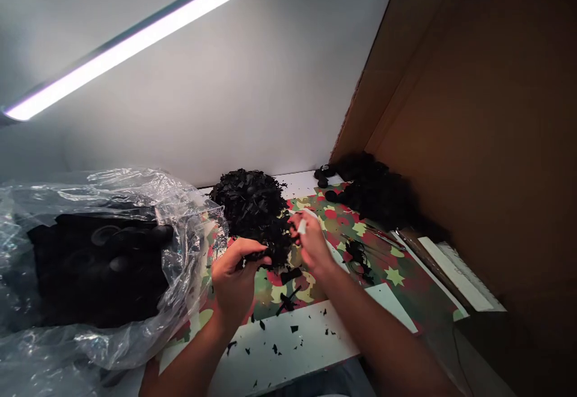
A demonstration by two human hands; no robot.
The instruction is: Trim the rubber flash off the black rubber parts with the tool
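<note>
My left hand [237,274] is closed, with thumb and fingers pinching a small black piece [256,257] of soft-looking material. Just across from it, my right hand [313,244] is curled, its fingertips close to the black scraps. Something small and white [302,227] shows at the right fingers; whether it is held or wrapped round a finger I cannot tell. Behind both hands rises a heap of black scraps [247,196], spilling forward between them. A few black strips [288,301] lie on the patterned sheet [315,283] below.
A clear plastic bag [189,205] with black pieces [99,271] inside lies at the left. Another dark pile [383,196] rests against the brown cardboard panel [473,115]. Thin tools [383,236] and a white block [455,274] lie at the right. Black bits dot the white front edge [288,337].
</note>
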